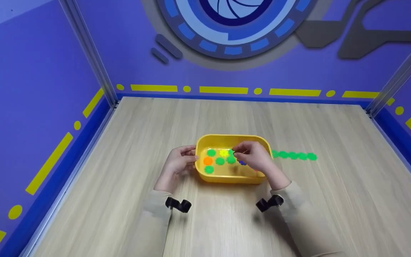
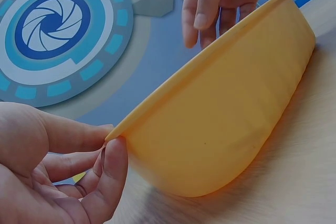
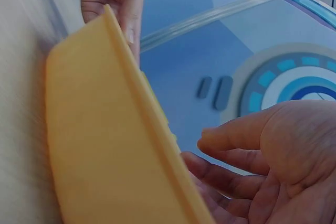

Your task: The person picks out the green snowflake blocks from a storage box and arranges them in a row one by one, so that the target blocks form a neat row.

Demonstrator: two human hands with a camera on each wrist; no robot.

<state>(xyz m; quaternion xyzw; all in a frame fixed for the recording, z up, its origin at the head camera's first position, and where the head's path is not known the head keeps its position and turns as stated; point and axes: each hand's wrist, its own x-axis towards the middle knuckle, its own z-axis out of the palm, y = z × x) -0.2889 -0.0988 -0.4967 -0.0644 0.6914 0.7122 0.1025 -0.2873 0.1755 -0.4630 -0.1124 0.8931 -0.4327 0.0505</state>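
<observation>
A yellow plastic tub (image 1: 232, 179) stands on the table with several small scallop-edged discs lying in it. Among them are a green disc (image 1: 209, 169), an orange disc (image 1: 208, 161), a yellow flower-shaped piece (image 1: 223, 152) and a partly covered blue piece (image 1: 242, 162). My left hand (image 1: 175, 162) pinches the tub's left rim between thumb and fingers, plainly seen in the left wrist view. Over the tub's right half hovers my right hand (image 1: 257, 157), its fingers loosely bent. In the right wrist view its thumb and forefinger are apart, with nothing visible between them.
A row of green discs (image 1: 294, 155) extends rightward across the table from the tub's right side. The wood-grain table (image 1: 155, 121) is bounded by blue panels (image 1: 34, 89) at the back and sides. Black wrist mounts (image 1: 178, 204) sit on both sleeves.
</observation>
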